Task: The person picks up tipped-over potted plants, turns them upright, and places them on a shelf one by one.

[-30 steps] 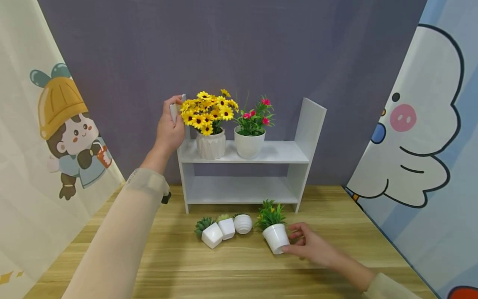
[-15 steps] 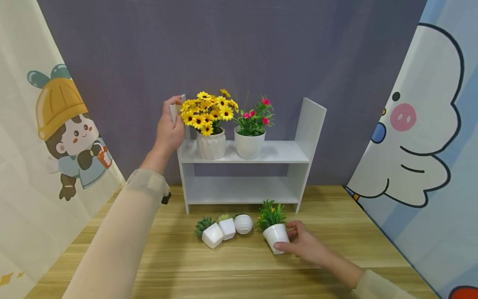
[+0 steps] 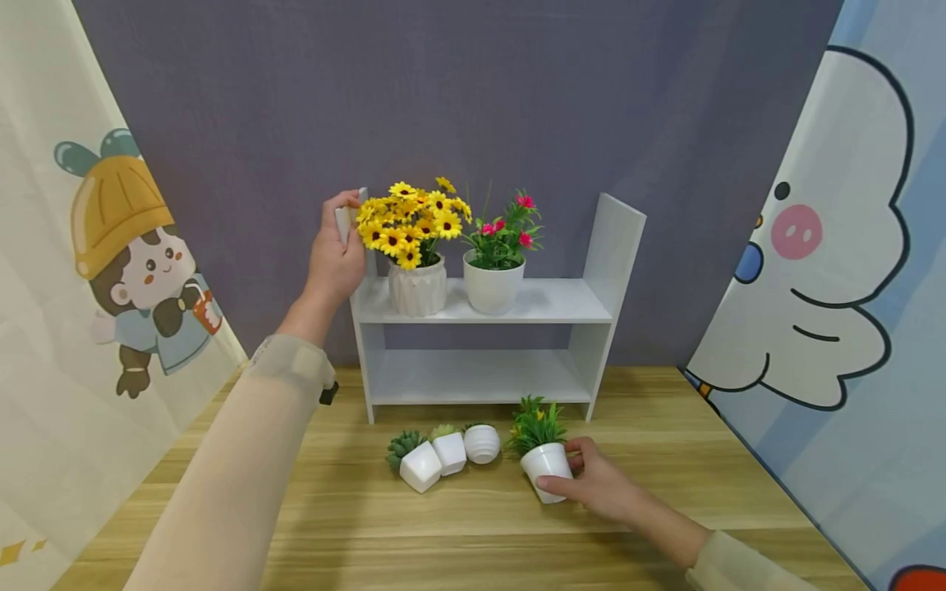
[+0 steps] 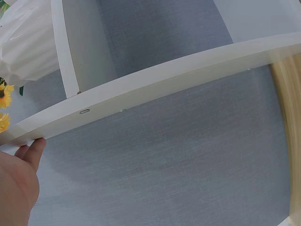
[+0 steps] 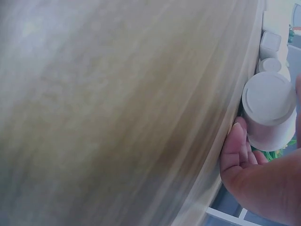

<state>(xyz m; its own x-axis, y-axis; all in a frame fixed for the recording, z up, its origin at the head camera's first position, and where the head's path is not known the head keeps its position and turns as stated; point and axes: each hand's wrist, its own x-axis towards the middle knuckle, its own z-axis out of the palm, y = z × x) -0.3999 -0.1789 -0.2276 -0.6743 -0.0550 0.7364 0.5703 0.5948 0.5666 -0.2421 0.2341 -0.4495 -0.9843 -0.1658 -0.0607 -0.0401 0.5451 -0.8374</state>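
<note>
At the left of the head view, my left hand [image 3: 336, 261] grips the top of the side panel of a white two-tier shelf [image 3: 488, 318]. In the left wrist view, fingertips [image 4: 35, 153] touch the panel's outer face. My right hand [image 3: 602, 484] holds a small white potted plant [image 3: 545, 469] with green leaves, lying tipped on the table, leaves toward the shelf. Its thumb crosses the pot's near side, with fingers at the far side. The right wrist view shows the round pot base [image 5: 269, 98] beside the curled fingers [image 5: 235, 146].
On the upper shelf stand a pot of yellow flowers [image 3: 417, 287] and a pot of pink flowers [image 3: 493, 283]. Left of the held plant, several small items lie tipped: a white faceted pot [image 3: 421, 468], a white square pot [image 3: 449, 454] and a round ribbed pot [image 3: 483, 444].
My right hand has moved slightly left and closed its thumb and fingers around the plant's pot, which stays in about the same place. The left hand has not moved.
</note>
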